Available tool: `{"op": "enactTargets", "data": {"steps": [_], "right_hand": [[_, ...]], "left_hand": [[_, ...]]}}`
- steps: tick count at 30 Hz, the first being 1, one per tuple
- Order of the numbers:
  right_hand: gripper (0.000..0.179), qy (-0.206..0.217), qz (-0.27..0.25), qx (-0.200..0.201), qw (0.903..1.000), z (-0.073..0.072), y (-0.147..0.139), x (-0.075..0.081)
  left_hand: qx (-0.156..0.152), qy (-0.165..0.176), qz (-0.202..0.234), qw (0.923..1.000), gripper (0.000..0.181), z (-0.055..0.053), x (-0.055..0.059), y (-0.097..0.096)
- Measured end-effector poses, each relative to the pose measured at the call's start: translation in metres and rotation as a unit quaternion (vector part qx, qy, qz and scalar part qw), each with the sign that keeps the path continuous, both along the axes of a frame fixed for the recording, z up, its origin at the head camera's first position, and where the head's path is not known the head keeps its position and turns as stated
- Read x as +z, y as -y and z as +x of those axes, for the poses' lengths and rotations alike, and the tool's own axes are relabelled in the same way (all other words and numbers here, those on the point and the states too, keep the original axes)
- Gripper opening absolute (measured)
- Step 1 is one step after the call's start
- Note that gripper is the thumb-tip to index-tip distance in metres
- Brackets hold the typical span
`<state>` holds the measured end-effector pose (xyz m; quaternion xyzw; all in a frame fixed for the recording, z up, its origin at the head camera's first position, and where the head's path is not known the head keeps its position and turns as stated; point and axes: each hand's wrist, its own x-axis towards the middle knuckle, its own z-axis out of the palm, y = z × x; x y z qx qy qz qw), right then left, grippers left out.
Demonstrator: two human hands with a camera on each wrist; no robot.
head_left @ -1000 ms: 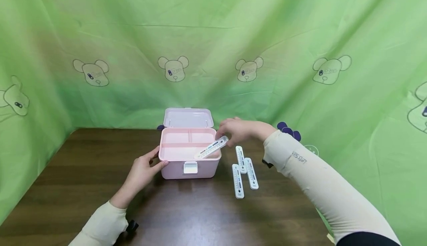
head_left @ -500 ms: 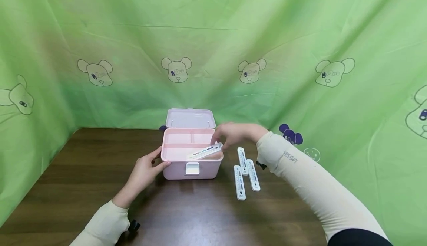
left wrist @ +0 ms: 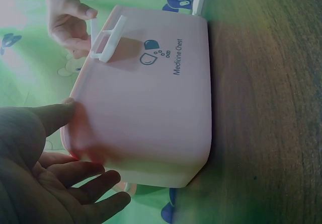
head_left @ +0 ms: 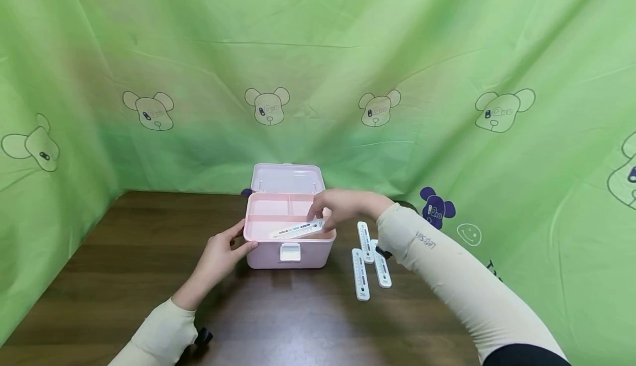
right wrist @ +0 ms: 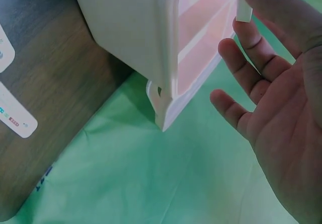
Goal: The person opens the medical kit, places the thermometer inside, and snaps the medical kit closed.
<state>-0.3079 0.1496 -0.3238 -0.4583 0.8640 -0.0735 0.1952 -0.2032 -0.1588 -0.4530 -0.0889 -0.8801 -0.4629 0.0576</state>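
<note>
A pink medicine chest [head_left: 315,255] with its lid [head_left: 288,178] raised stands on the table; "Medicine Chest" is printed on its front [left wrist: 151,93]. My left hand [head_left: 221,253] holds the chest's front left corner, thumb at the front rim and index finger round the side. My right hand [head_left: 343,208] pinches one end of a white thermometer [head_left: 298,229] between thumb and fingertips. That thermometer slants low over the chest's front compartment, its far end toward the left. In the right wrist view, the thermometer's end [right wrist: 244,10] shows between the fingers.
Three more white thermometers lie to the right of the chest: one at the back [head_left: 364,239], one in front [head_left: 360,277] and one partly behind the right sleeve [head_left: 381,272]. Dividers split the tray behind the front compartment. A green printed curtain [head_left: 318,51] hangs behind the table.
My right hand has moved left and down with the thermometer, bringing it lower into the chest and closer to level. The left hand keeps its hold on the chest.
</note>
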Motion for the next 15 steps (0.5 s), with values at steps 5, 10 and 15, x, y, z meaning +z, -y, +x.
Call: {"op": "enactTargets", "data": {"steps": [5, 10, 15], "right_hand": [[0.041, -0.01, 0.0, 0.008, 0.9999, -0.001, 0.007, -0.002], [0.04, -0.016, -0.002, 0.026, 0.9995, -0.003, 0.014, -0.006], [0.041, -0.016, -0.017, 0.032, 0.9992, -0.003, 0.018, -0.01]], "left_hand": [[0.001, 0.0, 0.001, 1.0, 0.075, 0.0, 0.0, 0.0], [0.003, 0.004, 0.002, 1.0, 0.075, 0.0, 0.0, -0.001], [0.005, 0.002, 0.004, 1.0, 0.075, 0.001, 0.0, -0.001]]}}
